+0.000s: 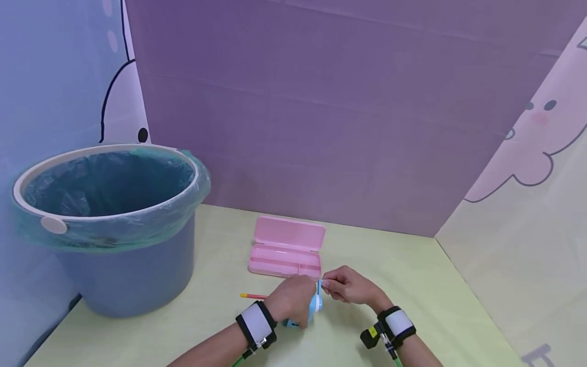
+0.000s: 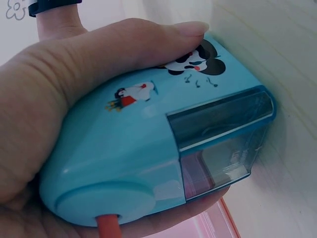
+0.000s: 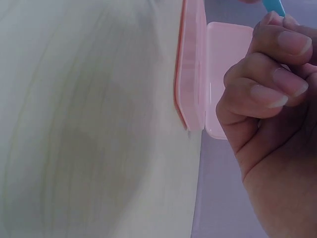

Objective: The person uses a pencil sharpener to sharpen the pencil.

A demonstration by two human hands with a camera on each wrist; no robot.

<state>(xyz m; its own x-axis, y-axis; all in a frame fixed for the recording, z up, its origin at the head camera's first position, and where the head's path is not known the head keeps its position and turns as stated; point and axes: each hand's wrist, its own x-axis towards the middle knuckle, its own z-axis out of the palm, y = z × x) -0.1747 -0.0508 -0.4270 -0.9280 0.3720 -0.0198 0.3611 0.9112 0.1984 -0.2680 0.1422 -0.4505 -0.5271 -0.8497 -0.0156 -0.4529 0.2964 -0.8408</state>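
Observation:
A light blue pencil sharpener (image 2: 129,129) with cartoon animal prints and a see-through shavings drawer (image 2: 218,144) is gripped by my left hand (image 1: 293,298), the thumb lying across its printed side. Into its round front goes a red pencil (image 2: 108,227); in the head view the pencil's yellow end (image 1: 247,295) sticks out left of the hand. On the sharpener's right side stands a blue crank (image 1: 319,288). My right hand (image 1: 350,286) pinches the crank's end between thumb and forefinger, its other fingers curled in.
Just behind the hands an opened pink pencil case (image 1: 286,250) lies on the pale yellow table (image 1: 220,336). To the left stands a large blue bucket (image 1: 137,280) lined with a plastic bag. A purple backdrop (image 1: 293,117) rises behind the table.

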